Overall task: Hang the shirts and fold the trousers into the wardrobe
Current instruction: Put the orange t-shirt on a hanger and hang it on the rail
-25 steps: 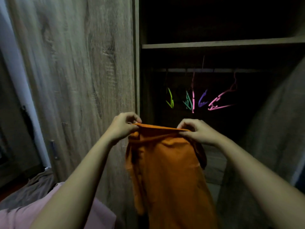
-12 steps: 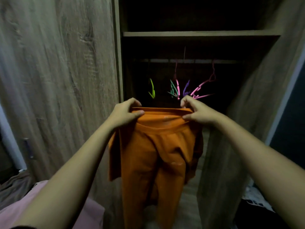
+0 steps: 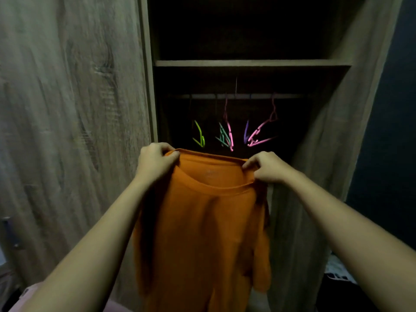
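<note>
Both hands, left hand (image 3: 155,162) and right hand (image 3: 265,167), pinch the shirt (image 3: 202,233) collar; hangers (image 3: 227,136) on the rail (image 3: 247,96) seem bare, so nothing's hung yet.

Home, most likely bedroom. Tall wooden wardrobe (image 3: 147,86) stands open, dim inside. Shelf (image 3: 247,63) in upper part, rail (image 3: 252,96) under it, coloured plastic hangers (image 3: 258,135) on rail. Wood-pattern door (image 3: 67,109) at left.

Matt orange cloth shirt (image 3: 202,221), grained matt wood wardrobe door (image 3: 67,109), smooth coloured plastic hangers (image 3: 258,137).
</note>
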A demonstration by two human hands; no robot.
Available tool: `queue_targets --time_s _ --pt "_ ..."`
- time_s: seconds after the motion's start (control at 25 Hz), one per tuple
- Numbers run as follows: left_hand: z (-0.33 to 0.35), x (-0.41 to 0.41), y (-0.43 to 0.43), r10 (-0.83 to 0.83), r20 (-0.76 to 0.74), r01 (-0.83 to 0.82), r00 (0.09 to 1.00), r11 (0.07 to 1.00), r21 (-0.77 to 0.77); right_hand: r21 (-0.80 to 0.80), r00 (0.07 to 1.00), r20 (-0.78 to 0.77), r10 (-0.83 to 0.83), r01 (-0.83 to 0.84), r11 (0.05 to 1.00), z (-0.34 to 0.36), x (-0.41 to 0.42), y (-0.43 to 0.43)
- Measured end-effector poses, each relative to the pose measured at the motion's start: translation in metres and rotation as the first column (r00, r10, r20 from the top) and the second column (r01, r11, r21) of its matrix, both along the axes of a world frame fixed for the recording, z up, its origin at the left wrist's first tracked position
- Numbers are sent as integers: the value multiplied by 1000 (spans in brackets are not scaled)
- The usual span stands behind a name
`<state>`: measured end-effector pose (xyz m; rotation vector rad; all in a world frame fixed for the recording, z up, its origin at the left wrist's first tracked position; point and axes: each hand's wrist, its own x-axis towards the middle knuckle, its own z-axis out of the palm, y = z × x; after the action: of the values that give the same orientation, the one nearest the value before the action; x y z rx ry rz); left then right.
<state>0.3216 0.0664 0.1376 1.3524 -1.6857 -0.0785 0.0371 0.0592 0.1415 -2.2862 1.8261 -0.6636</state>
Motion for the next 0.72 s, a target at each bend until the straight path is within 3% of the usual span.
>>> queue_targets --time_s 0.12,0.2,0.28,0.44,0.6,0.72 --pt "1 2 -11 118 -34 -120 992 991 -55 -164 986 167 8 20 986 19 3 -4" --pt "3 2 -22 95 -40 -94 995 995 19 -197 983 179 43 -7 980 36 2 -13" --pt "8 -3 -34 67 -22 -63 998 988 141 -174 996 63 59 -47 984 47 5 -27" --pt "20 -32 -79 48 -59 -42 997 994 100 -53 965 -260 34 -49 997 51 13 -58" --pt "49 -66 -142 119 -128 -99 985 983 153 7 929 -357 99 -103 995 49 7 -73" --pt "55 -80 -193 218 -226 -177 950 966 186 -69 872 -480 97 -148 987 51 -8 -81"
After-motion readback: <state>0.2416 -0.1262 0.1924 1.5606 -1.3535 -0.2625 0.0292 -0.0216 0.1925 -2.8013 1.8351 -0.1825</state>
